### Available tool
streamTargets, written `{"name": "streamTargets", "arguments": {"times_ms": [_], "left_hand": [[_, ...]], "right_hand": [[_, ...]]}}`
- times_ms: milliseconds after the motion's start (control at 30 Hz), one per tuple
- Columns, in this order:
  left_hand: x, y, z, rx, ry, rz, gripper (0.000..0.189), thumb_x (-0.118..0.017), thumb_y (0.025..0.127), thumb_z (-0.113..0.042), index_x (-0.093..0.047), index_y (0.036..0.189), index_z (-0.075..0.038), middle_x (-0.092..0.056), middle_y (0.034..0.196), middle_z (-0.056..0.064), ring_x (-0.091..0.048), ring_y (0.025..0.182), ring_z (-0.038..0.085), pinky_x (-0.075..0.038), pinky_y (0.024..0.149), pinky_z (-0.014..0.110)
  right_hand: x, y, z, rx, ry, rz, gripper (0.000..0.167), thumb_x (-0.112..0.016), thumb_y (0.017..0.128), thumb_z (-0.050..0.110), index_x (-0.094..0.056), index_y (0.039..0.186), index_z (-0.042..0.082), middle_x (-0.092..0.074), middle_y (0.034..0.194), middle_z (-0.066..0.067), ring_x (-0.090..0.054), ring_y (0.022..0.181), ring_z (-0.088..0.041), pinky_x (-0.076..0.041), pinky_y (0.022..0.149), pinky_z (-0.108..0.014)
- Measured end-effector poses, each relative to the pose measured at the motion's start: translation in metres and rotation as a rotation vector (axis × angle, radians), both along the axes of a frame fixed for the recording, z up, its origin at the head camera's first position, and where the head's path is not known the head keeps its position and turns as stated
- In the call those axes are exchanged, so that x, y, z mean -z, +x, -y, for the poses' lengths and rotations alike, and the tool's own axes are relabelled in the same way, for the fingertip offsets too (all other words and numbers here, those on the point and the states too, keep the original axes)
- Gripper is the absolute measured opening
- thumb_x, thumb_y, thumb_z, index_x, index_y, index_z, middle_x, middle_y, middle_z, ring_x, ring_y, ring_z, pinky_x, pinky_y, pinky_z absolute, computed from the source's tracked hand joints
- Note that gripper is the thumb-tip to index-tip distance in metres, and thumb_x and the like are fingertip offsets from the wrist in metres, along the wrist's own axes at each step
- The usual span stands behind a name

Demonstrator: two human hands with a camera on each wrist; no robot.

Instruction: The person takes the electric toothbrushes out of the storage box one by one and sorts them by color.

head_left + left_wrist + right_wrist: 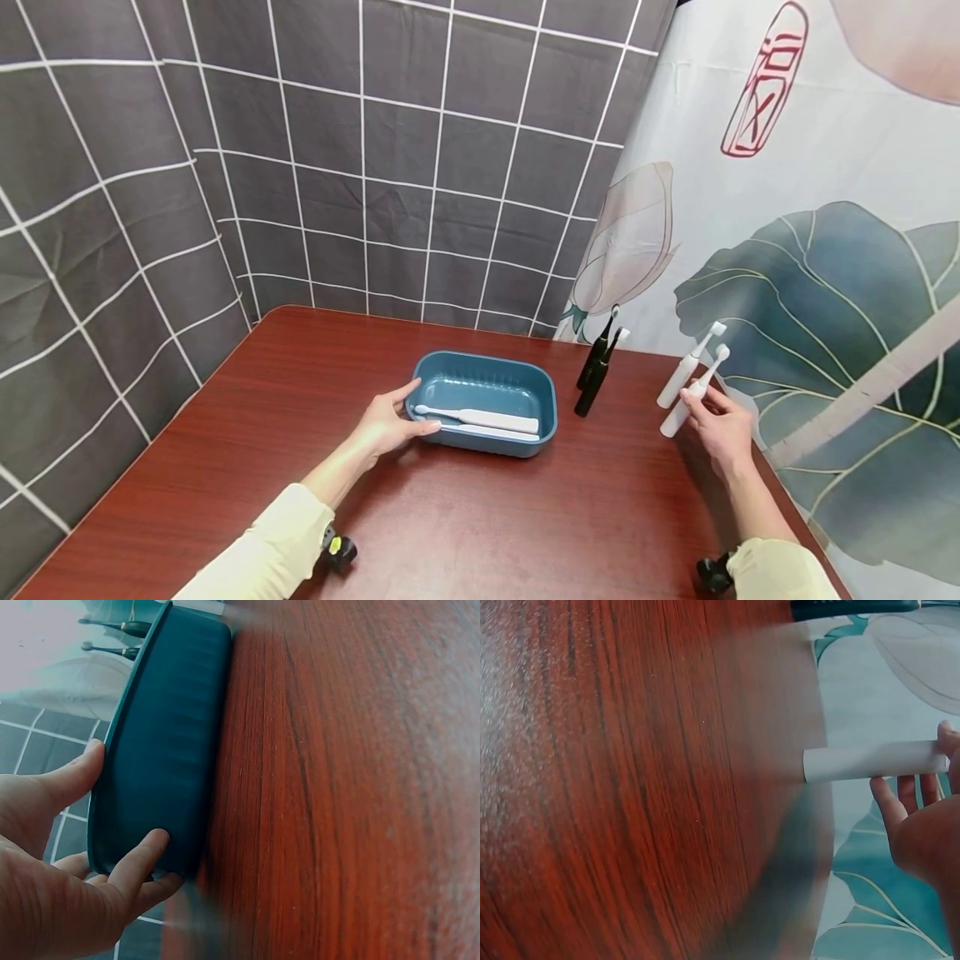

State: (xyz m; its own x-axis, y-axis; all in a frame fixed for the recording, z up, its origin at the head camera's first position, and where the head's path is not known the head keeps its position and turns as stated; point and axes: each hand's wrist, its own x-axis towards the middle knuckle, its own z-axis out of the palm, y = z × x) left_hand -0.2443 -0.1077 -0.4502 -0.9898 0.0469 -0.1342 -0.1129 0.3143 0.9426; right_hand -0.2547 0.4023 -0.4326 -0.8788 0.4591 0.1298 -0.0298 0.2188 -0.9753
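My left hand (392,425) grips the left end of a blue plastic basket (480,443), thumb near the front rim and fingers around the corner. Inside the basket lie a white electric toothbrush (498,419) and a second long white piece (487,432) along the front wall. In the left wrist view, fingertips (156,838) touch the basket's outer wall (157,742). Over at the right, my right hand (723,427) pinches a white electric toothbrush (677,418), brush head up. The right wrist view has its white handle (855,763) between thumb and fingers.
Another white electric toothbrush (677,382) stands just behind the held one. Two black electric toothbrushes (591,390) stand upright right of the basket. The reddish wooden table (465,517) meets a grey checked curtain (397,208) behind and a leaf-printed cloth (840,317) at right.
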Motion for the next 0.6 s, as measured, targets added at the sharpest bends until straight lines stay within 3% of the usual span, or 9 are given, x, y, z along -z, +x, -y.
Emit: {"name": "streamTargets", "arguments": {"times_ms": [367,600], "left_hand": [[0.0013,0.0003,0.0010,0.002,-0.005,-0.014,0.090,-0.091,0.076,-0.023,-0.045,0.153,-0.017,-0.049,0.146,0.023,-0.051,0.133,0.033,-0.040,0.108,0.047],[0.0021,-0.0007,-0.0004,0.003,-0.009,-0.019,0.090,-0.090,0.076,-0.022,-0.044,0.153,-0.017,-0.049,0.147,0.023,-0.050,0.133,0.033,-0.040,0.108,0.047]], "right_hand": [[0.0004,-0.0004,0.0027,0.044,0.163,0.019,0.055,-0.080,0.088,0.021,-0.062,0.132,-0.005,-0.062,0.084,0.020,-0.061,0.070,0.002,-0.054,0.064,-0.015],[-0.0044,0.0047,0.0027,0.086,0.268,0.107,0.069,-0.080,0.086,0.040,-0.058,0.141,0.004,-0.066,0.111,-0.008,-0.056,0.078,0.002,-0.048,0.065,-0.011]]}}
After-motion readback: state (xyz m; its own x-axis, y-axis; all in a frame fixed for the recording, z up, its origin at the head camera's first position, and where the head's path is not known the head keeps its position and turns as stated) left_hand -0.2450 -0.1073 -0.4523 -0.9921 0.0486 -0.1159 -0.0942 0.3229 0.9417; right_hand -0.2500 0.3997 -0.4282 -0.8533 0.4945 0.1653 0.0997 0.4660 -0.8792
